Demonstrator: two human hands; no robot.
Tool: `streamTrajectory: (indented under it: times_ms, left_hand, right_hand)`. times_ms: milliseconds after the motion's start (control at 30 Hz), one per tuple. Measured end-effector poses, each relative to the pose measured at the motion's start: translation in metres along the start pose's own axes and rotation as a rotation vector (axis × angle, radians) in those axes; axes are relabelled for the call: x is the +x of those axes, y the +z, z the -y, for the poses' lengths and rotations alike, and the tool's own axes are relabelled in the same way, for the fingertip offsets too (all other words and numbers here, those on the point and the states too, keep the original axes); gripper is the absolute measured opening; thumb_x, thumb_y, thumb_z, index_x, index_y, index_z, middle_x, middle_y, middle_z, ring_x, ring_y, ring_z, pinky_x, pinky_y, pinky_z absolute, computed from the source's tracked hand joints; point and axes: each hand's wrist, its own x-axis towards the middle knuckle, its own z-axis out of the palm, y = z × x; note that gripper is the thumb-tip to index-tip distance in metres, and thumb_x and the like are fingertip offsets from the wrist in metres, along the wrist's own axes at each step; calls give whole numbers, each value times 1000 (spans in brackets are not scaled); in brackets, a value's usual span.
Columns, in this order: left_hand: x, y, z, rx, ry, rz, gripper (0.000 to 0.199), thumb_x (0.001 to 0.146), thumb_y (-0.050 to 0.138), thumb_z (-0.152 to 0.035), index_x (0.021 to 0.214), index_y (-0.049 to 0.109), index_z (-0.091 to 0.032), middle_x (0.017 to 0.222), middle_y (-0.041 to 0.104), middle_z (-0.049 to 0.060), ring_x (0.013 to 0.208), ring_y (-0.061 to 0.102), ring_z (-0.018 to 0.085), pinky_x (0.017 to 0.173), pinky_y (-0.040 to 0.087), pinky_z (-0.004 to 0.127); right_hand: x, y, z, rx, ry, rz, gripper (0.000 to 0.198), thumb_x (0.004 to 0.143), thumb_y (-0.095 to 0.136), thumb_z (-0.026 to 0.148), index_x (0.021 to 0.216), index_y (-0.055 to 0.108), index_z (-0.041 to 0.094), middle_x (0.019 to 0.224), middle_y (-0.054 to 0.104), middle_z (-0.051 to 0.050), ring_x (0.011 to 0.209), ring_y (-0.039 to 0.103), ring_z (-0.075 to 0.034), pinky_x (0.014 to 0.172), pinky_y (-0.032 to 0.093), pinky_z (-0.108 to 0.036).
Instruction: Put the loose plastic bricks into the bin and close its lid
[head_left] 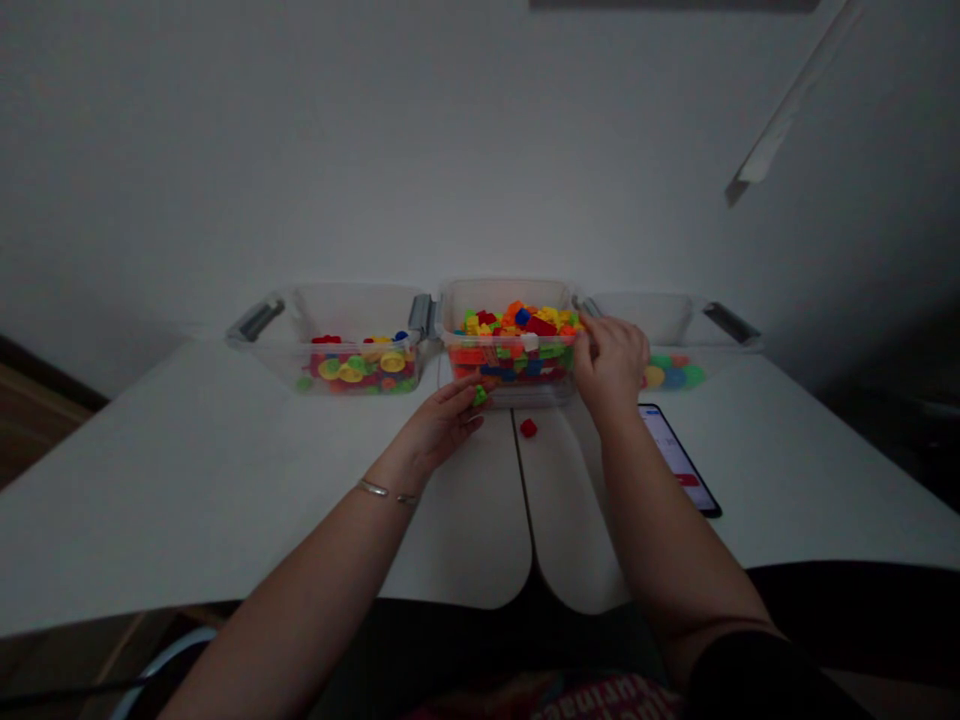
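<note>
In front of me stands a clear plastic bin [499, 397] heaped with small toy building blocks [525, 325] in red, orange, yellow, green and blue. My left hand [442, 425] is at its near left side, fingertips and thumb closed on a small green toy block [480, 396]. Curled fingers of my right hand [611, 365] grip the bin's right edge by the rim; the fingertips are partly hidden. One red block [529, 428] lies loose on the white table, just in front of the bin.
To the left is another clear bin [300, 355] with yellow, green and red pieces. A third bin [720, 340], holding coloured round pieces [675, 374], stands at the right. A phone [690, 470] lies beside my right forearm. A seam divides the white table [187, 480].
</note>
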Motion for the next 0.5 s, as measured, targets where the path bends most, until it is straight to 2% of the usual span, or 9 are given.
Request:
streamTrajectory:
  times_ms: [133, 300, 500]
  left_hand:
    - [1, 0, 1, -4, -11, -5, 34, 75, 83, -16, 105, 70, -21, 101, 76, 4, 75, 69, 11, 65, 50, 23]
    - [2, 0, 1, 1, -14, -24, 34, 78, 80, -17, 110, 69, -22, 100, 76, 4, 75, 68, 11, 64, 51, 22]
    - [3, -1, 2, -33, 4, -39, 31, 80, 78, -14, 109, 69, -20, 97, 76, 4, 75, 68, 10, 66, 52, 20]
  right_hand:
    - [-2, -2, 3, -68, -59, 17, 38, 93, 46, 35, 115, 72, 19, 119, 73, -13, 123, 54, -32, 113, 28, -62]
    - [-1, -5, 10, -111, -87, 18, 38, 93, 46, 37, 114, 72, 18, 118, 73, -14, 128, 52, -35, 115, 24, -68]
    - [-2, -3, 11, -120, -77, 48, 42, 93, 46, 39, 117, 68, 12, 115, 72, -18, 124, 57, -35, 113, 32, -62]
